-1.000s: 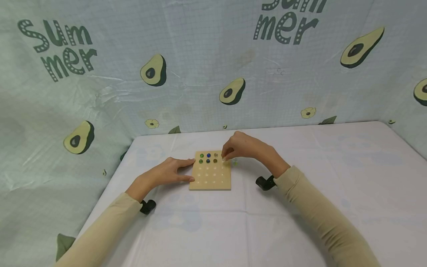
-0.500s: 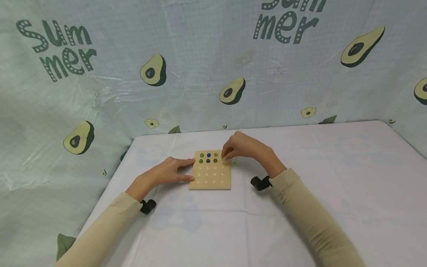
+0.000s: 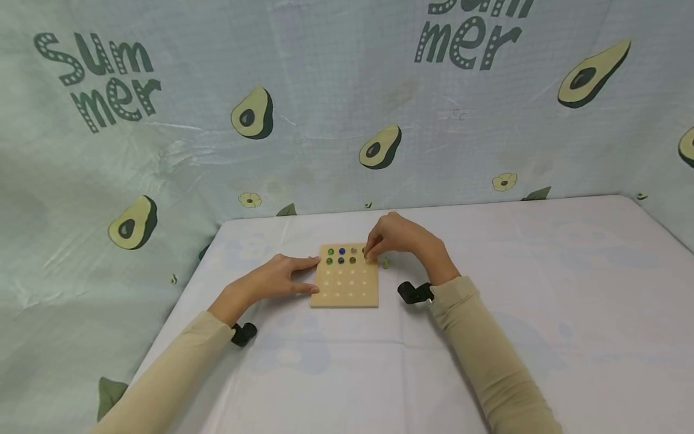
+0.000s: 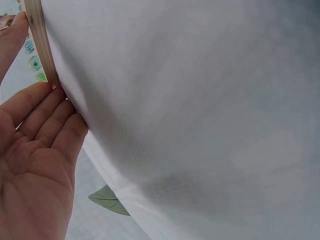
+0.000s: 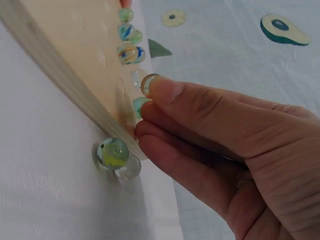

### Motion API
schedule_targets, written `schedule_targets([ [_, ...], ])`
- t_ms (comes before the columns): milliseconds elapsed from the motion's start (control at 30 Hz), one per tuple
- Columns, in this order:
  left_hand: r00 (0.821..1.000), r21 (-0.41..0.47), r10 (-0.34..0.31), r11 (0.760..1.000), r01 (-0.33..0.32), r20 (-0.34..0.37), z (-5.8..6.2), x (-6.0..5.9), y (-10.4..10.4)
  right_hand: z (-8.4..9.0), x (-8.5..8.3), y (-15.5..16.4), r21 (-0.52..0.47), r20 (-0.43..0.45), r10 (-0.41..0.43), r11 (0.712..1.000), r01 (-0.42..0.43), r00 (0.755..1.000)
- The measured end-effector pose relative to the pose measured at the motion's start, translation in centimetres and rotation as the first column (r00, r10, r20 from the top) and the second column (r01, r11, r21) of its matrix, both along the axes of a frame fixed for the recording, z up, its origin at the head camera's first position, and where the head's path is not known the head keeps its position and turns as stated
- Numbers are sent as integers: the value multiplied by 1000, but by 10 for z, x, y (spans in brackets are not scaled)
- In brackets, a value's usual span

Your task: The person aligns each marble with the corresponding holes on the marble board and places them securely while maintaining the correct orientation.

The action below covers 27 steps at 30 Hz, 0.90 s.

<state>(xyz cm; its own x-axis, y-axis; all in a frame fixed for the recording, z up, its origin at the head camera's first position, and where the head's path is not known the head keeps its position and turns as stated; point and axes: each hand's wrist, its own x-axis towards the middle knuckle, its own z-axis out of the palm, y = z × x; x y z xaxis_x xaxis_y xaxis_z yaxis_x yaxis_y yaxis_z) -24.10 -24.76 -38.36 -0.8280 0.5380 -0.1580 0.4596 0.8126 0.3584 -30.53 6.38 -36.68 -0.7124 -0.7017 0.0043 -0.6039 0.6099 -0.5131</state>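
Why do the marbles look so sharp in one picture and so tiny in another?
Right wrist view: close, so the loose marbles beside the wooden board are crisp, with soft glints. Head view: far off and evenly lit, the board small, backdrop edges bowed. Left wrist view: mostly white cloth, the left hand soft and shaded.

A makeshift recording booth: avocado-print "Summer" backdrop cloth (image 3: pixel 347 108) hung behind a white-clothed table (image 3: pixel 542 289).

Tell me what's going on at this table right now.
A person is setting glass marbles into a wooden peg board. The right hand pinches a marble over the board's far right corner. The left hand lies flat against the board's left edge. Two loose marbles sit on the white tablecloth beside the board.
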Motion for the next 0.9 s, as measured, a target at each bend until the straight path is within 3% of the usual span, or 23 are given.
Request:
schedule_targets([
  [200, 1000, 8, -6, 1000, 6, -9, 1, -1, 1, 1, -1, 0, 4, 21, -58, 998, 58, 998],
  [600, 1000, 1, 26, 1000, -26, 15, -3, 1, -3, -4, 5, -9, -3, 62, -73, 997, 73, 995],
  [900, 1000, 2, 14, 1000, -14, 11, -3, 0, -2, -5, 7, -12, 13, 34, -82, 997, 82, 996],
])
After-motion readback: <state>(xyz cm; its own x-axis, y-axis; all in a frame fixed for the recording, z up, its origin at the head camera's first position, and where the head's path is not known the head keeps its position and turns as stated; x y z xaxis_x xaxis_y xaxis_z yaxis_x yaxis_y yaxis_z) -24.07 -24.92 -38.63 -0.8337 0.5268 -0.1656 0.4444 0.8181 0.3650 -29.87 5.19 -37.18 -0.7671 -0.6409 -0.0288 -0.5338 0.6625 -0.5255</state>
